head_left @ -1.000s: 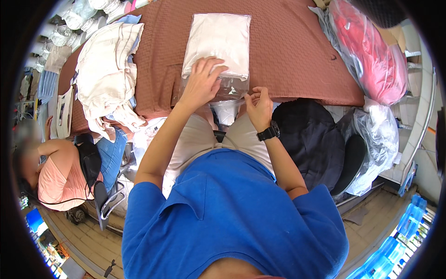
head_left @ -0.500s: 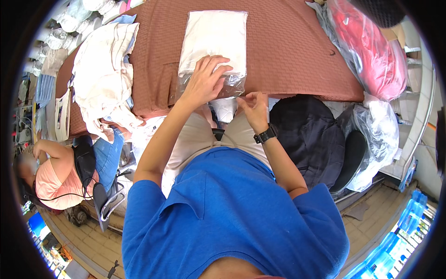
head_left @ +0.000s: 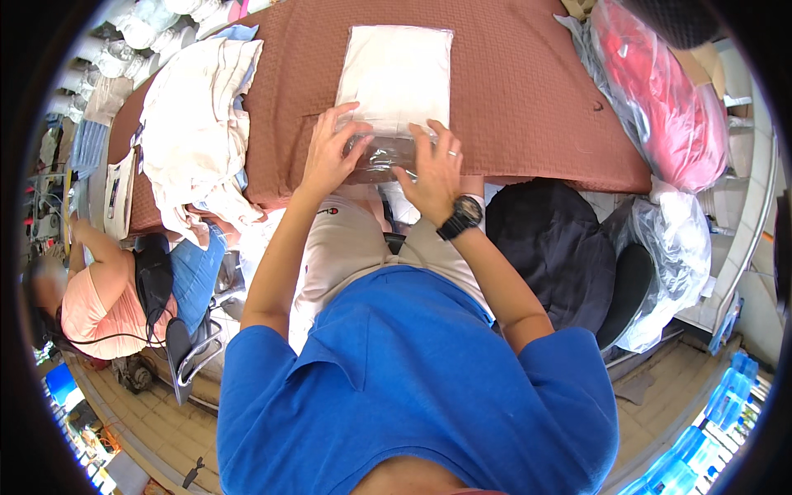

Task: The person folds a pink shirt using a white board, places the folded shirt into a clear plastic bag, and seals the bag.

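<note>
A folded white garment (head_left: 398,78) lies flat in a clear plastic bag, and the bag's loose transparent end (head_left: 384,158) lies at the table's near edge. My left hand (head_left: 334,150) rests at the left side of that end, its fingers spread over the plastic. On the opposite side, my right hand (head_left: 435,172), with a ring and a black wristwatch, has its fingers apart and their tips on the film just below the garment. Neither hand visibly pinches the bag.
Cream garments (head_left: 194,124) are heaped on the left of the brown-covered table (head_left: 520,99). Red items in a plastic bag (head_left: 656,91) lie at the far right. A black round-topped seat or bag (head_left: 549,247) stands right of my legs. Another person (head_left: 111,305) sits at left.
My left hand has slid off the garment's middle to the left side of the bag's loose end. My right hand has moved up from the table edge onto the plastic, its fingers opening from a pinch.
</note>
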